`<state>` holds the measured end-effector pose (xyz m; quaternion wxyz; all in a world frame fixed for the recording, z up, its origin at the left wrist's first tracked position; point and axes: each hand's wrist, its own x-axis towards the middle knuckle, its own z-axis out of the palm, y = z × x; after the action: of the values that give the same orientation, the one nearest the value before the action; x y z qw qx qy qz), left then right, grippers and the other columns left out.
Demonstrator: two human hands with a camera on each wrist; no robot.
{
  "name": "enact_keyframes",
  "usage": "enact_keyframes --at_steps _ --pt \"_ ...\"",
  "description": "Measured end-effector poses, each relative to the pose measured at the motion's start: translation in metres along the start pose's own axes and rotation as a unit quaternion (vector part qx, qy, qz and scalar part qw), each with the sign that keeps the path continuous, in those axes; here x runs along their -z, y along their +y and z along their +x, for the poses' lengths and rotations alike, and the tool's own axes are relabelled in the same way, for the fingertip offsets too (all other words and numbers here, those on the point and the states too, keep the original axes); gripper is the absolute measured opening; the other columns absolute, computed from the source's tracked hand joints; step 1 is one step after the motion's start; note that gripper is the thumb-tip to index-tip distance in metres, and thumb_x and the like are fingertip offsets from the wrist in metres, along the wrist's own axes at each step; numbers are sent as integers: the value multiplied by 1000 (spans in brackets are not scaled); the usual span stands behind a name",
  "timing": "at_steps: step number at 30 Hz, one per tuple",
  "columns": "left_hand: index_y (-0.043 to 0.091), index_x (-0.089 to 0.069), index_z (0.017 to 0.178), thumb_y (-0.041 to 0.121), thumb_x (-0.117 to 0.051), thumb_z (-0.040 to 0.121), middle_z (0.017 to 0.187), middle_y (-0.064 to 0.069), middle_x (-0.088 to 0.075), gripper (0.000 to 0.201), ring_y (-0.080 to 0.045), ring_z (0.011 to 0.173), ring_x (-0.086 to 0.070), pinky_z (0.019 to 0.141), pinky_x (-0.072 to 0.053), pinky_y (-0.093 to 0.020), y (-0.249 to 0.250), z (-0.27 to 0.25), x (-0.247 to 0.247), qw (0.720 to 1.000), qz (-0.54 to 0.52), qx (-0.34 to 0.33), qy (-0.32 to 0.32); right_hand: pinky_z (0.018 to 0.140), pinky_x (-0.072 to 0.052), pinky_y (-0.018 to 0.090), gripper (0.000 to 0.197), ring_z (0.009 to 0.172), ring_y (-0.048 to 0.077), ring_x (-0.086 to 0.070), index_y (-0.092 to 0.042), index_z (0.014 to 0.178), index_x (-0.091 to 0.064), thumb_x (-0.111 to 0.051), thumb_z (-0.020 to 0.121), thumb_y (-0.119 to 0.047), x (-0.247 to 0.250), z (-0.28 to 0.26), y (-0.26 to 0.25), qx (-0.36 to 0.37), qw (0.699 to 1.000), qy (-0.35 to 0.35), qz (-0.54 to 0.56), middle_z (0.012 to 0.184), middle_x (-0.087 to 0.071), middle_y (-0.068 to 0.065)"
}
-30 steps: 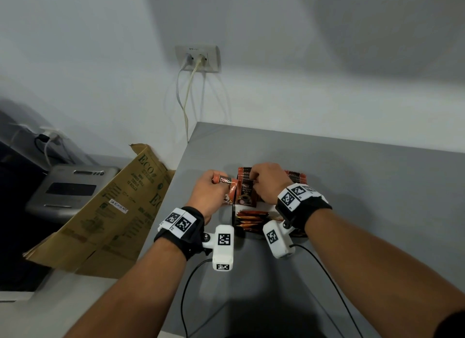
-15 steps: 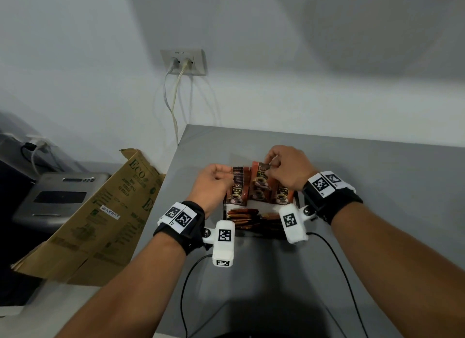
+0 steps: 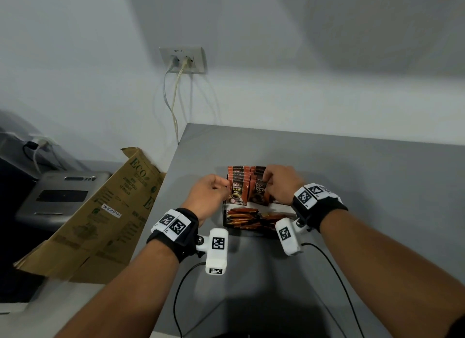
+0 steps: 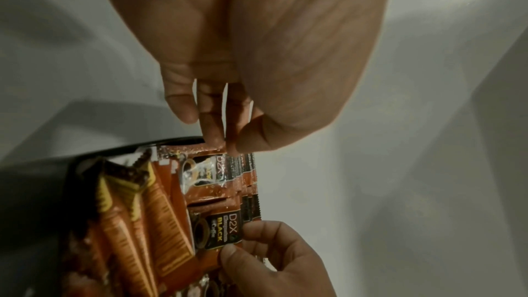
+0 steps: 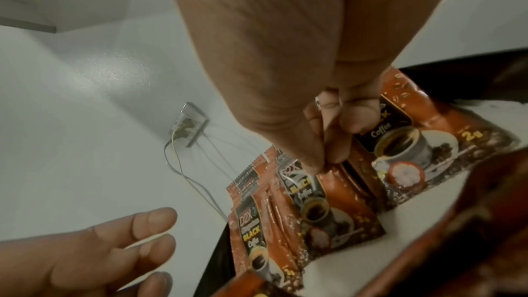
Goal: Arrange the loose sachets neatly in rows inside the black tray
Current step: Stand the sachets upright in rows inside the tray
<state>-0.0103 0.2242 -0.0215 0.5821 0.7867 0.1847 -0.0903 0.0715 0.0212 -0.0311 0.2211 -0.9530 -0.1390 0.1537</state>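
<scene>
We are pinching an upright sachet (image 3: 259,189) in the black tray (image 3: 224,213) with our right hand (image 3: 281,184), while our left hand (image 3: 211,194) is hanging loosely curled beside the left row, holding nothing.

Grey table (image 3: 352,176) against white wall (image 3: 302,61); wall socket (image 3: 183,60) above corner.

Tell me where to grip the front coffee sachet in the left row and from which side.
Pinch the top edge of the front coffee sachet from above, thumb in front, fingers behind. It stands upright in the black tray, packed against the sachets behind, so only its top sticks out. The left hand is nearest.
</scene>
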Motion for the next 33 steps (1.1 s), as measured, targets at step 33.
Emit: enact_keyframes --at_steps 33 --pt "22 -59 103 13 -78 80 88 5 -60 32 -6 73 -55 60 -43 -9 -27 -15 -4 979 181 -93 -25 87 -51 31 32 98 16 -62 -20 119 -66 -67 88 -25 -15 -35 -38 136 982 -121 -58 110 -67 -1"
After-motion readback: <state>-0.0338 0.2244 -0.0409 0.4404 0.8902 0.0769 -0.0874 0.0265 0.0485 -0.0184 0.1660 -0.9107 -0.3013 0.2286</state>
